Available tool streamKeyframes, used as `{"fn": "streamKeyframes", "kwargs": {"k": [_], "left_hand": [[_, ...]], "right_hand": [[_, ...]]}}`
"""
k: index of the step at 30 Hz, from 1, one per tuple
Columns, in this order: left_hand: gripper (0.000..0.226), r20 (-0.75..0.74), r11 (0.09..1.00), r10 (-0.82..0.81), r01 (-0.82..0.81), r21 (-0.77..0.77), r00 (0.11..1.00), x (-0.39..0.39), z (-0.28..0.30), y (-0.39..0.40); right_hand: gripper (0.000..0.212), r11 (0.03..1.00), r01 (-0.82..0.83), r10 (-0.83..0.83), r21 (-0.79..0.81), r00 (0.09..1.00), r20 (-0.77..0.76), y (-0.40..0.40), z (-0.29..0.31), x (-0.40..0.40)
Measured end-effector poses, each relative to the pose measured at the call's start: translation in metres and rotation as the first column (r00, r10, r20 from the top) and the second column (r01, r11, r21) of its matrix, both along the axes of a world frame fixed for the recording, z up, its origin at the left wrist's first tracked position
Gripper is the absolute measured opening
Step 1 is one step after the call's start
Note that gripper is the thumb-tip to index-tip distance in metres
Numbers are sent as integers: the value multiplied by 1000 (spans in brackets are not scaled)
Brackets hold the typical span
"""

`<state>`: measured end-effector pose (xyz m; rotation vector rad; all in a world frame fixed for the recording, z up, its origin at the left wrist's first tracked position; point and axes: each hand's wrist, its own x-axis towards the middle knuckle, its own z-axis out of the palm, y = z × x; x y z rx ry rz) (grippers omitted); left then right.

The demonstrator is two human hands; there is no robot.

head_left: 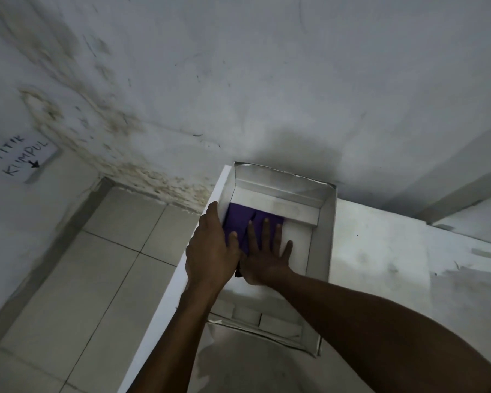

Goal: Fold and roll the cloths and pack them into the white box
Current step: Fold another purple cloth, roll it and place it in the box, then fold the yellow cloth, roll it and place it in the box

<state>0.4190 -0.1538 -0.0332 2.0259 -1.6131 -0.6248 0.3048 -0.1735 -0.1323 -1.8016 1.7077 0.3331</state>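
They look to be at the packing step: a purple cloth (240,222) is being pressed flat inside the white box (322,239), toward its eleven o'clock corner. The right hand (262,258) lies on it palm down, fingers (278,236) straight and spread. The left hand (210,248), at nine o'clock of the right, rests along the box's left wall, its thumb on the cloth. White rolls (247,314) sit at the six o'clock end. Next, I'd guess, lifting away gently so the fold stays put.

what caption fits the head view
Both hands, left and right, press a purple cloth flat inside the white box.
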Motion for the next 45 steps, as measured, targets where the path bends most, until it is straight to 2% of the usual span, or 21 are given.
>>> {"fn": "streamKeyframes", "kwargs": {"k": [3,6,12,15,17,21,24,28,32,38,40,45], "left_hand": [[65,3,1000,-18,18,-3,1000,2,2,0],[64,-9,999,-39,39,-5,999,4,4,2],[73,-1,996,-87,87,9,996,6,11,6],[73,5,993,-103,103,-59,995,10,14,11],[66,18,979,-120,122,-165,993,3,22,22],[44,-112,917,-180,125,-380,977,-37,36,53],[28,-185,851,-255,129,-510,949,-83,45,81],[20,-173,785,-380,218,-580,909,-153,40,126],[16,-250,817,-429,255,-517,868,-213,19,166],[14,-302,900,-437,409,-153,847,-274,-30,213],[16,-300,891,-449,447,-80,841,-295,-38,225],[19,-190,827,-550,562,11,813,-341,-44,231]], "right_hand": [[77,998,-55,53,42,997,51,-5,8,-8],[67,998,-17,8,55,987,157,-12,25,-16],[43,992,-8,51,-127,939,339,5,82,-45],[45,973,1,92,-230,915,392,30,101,-61],[39,935,63,109,-349,886,451,54,113,-77],[25,804,261,95,-535,831,548,96,130,-113],[19,757,400,-15,-517,801,598,124,127,-145],[15,701,556,-201,-447,755,624,170,111,-201],[14,662,621,-297,-419,731,614,216,96,-263],[14,695,614,-412,-375,767,491,283,67,-354],[14,707,614,-441,-352,771,459,300,60,-386],[13,718,608,-484,-339,786,384,319,45,-453]]}}
